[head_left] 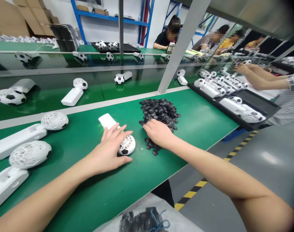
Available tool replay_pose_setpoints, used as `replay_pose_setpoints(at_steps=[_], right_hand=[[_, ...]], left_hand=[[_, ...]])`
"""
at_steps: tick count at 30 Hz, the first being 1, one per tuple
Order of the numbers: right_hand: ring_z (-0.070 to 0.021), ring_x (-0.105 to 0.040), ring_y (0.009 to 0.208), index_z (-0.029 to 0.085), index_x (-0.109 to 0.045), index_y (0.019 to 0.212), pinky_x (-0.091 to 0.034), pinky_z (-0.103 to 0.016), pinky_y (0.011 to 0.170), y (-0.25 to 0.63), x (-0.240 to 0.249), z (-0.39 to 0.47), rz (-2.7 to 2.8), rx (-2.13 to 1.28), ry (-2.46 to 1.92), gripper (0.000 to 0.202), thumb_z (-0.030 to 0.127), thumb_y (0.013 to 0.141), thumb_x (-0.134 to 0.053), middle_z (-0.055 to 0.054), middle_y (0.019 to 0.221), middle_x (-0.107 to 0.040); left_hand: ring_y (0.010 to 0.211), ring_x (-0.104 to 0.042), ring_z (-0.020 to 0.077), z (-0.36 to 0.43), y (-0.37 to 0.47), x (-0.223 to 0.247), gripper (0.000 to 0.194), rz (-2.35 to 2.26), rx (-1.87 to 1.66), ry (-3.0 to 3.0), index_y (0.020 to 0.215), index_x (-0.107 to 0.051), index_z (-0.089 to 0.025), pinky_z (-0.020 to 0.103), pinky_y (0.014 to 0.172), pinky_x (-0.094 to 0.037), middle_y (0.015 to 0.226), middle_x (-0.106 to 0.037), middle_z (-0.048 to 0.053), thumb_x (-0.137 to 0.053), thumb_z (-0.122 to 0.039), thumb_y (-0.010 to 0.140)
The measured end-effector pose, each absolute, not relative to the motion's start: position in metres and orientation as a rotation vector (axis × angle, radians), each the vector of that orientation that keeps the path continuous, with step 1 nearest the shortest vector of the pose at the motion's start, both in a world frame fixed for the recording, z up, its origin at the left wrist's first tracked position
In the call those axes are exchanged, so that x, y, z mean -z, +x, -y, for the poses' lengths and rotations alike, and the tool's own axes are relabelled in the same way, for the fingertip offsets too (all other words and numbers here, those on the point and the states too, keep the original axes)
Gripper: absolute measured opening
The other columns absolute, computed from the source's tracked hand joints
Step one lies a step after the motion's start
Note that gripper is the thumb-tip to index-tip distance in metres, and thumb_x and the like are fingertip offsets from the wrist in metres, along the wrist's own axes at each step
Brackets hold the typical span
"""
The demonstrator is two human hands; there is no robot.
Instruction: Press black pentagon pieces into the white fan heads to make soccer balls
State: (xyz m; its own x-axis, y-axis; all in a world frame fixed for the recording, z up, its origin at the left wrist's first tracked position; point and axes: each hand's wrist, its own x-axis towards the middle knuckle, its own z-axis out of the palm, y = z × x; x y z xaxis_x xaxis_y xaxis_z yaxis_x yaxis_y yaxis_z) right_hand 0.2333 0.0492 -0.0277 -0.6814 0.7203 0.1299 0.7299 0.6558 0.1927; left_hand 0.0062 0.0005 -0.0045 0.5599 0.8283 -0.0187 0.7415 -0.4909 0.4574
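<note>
My left hand (109, 146) lies flat over a white handheld fan (126, 144) whose head looks like a football, pressing it on the green bench (197, 122). The fan's white handle (107, 120) sticks out beyond my fingers. My right hand (159, 132) rests palm down on the near edge of a pile of small black pieces (161, 111), its fingers curled among them; what it pinches is hidden.
Two white fans without black patches (28, 154) (52, 120) lie at the left. More football fans ride the conveyor belt (79, 84). A black tray of fans (236, 106) sits at right, where another person's arms (258, 77) work. A grey post (176, 54) rises behind the pile.
</note>
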Motion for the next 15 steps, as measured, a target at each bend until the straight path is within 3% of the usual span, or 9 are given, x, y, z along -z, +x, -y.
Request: replay_pose_setpoints(at_steps=[3,8,11,15], right_hand=[[-0.0224,-0.050,0.081,0.009,-0.061,0.087,-0.041,-0.035,0.073,0.232,0.022,-0.048,2.777,0.238,-1.238,0.017,0.009,0.085,-0.044,-0.012,0.082,-0.060],[-0.0138,-0.056,0.080,0.018,-0.063,0.083,-0.044,-0.027,0.075,0.226,0.003,-0.026,2.384,-0.647,-1.051,0.010,0.017,0.083,-0.053,-0.002,0.082,-0.063],[-0.0121,-0.057,0.076,0.018,-0.064,0.079,-0.045,-0.025,0.072,0.216,-0.001,-0.012,2.233,-0.940,-0.895,0.004,0.018,0.079,-0.060,0.000,0.078,-0.062],[-0.0116,-0.056,0.073,0.017,-0.063,0.075,-0.043,-0.025,0.071,0.203,0.005,-0.012,2.180,-1.052,-0.881,0.002,0.015,0.075,-0.063,0.000,0.075,-0.061]], left_hand=[[0.133,-0.008,0.0325,0.002,0.010,0.008,0.055,-1.311,-0.343,2.327,0.123,-0.040,-0.022,0.061,0.103,-0.002,0.138,-0.034,0.008,-0.057,-0.039,0.074],[0.135,-0.003,0.0260,-0.007,0.000,0.004,0.056,-1.007,-0.304,2.265,0.127,-0.034,-0.026,0.052,0.107,-0.014,0.141,-0.029,0.002,-0.052,-0.021,0.074],[0.134,-0.005,0.0271,-0.009,-0.001,0.002,0.055,-1.006,-0.367,2.216,0.123,-0.038,-0.025,0.049,0.107,-0.019,0.137,-0.035,0.003,-0.057,-0.025,0.072],[0.133,-0.010,0.0298,-0.005,0.006,0.005,0.044,-1.075,-0.490,2.185,0.112,-0.047,-0.023,0.050,0.105,-0.021,0.125,-0.047,0.006,-0.060,-0.034,0.071]])
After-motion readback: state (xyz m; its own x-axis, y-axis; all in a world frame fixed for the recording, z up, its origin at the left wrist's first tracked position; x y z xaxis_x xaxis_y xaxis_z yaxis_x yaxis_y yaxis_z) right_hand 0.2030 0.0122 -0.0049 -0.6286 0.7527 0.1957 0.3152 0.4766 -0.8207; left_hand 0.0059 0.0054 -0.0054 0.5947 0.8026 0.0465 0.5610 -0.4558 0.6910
